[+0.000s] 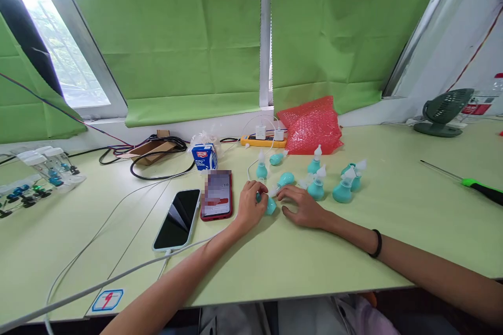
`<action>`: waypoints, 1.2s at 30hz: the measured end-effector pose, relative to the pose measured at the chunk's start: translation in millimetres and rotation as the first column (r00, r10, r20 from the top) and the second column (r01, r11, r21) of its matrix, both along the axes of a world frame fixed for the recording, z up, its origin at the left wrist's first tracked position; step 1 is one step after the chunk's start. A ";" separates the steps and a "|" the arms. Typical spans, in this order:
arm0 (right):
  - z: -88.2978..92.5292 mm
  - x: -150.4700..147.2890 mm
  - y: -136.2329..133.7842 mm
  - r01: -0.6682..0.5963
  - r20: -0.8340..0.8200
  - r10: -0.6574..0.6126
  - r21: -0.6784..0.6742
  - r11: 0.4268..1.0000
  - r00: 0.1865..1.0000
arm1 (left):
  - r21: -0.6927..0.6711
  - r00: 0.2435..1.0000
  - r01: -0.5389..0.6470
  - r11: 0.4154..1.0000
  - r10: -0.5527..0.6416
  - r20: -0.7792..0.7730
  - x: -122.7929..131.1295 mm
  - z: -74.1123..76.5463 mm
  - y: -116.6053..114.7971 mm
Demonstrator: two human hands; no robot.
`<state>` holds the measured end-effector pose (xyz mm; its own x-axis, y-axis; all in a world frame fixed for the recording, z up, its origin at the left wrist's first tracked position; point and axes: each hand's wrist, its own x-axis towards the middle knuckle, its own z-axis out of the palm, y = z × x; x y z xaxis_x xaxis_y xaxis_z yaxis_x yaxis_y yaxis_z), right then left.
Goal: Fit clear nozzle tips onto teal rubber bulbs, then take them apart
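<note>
My left hand [252, 203] is closed around a small teal squeeze bulb [270, 206], which lies low against the table and is partly covered by the fingers. Just to its right, my right hand [302, 206] rests with fingers curved and thumb apart, apparently holding nothing. Its fingertips are close to a translucent tip. Beyond the hands a teal bulb [285, 179] lies on its side. To the right stand several more bulbs with translucent nozzles, among them a front one [316, 188] and another [342, 191]. An upright bulb [261, 169] stands behind my left hand.
Left of my hands lie a red-cased phone [217, 196] and a dark-screened phone [178, 220] on a white cable. Behind are a blue carton [205, 157], a yellow power strip [264, 141] and red bubble wrap [312, 128]. A screwdriver [466, 182] and fan [444, 112] sit right.
</note>
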<state>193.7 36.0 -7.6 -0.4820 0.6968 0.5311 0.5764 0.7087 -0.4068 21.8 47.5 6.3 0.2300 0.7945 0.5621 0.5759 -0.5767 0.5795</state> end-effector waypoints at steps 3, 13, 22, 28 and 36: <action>-5.7 0.4 6.5 0.082 -0.025 -0.081 0.025 0.996 0.996 | -0.109 0.997 -0.078 0.991 0.079 0.010 0.2 0.4 3.7; -19.2 4.1 25.3 0.114 0.105 -0.115 0.011 0.993 0.988 | -0.461 0.991 -0.068 0.885 0.113 0.070 -1.8 -6.9 40.9; -10.0 4.1 20.0 0.083 0.064 -0.084 0.017 0.996 0.994 | -0.369 0.957 -0.109 0.923 -0.003 -0.290 2.0 4.6 51.3; -10.3 2.2 15.3 0.093 -0.069 -0.087 0.092 0.991 0.994 | -0.197 0.764 -0.314 0.929 0.124 -0.634 3.7 9.5 41.3; -2.4 -13.7 -13.8 -0.173 0.017 0.186 0.468 0.867 0.982 | -0.088 0.711 -0.334 0.938 0.190 -0.677 4.1 22.3 28.0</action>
<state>180.0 22.2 -10.0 -0.5556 0.2686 0.7868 0.4145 0.9099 -0.0179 25.9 75.5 28.6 0.2458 0.9515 0.1850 0.9606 -0.2646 0.0846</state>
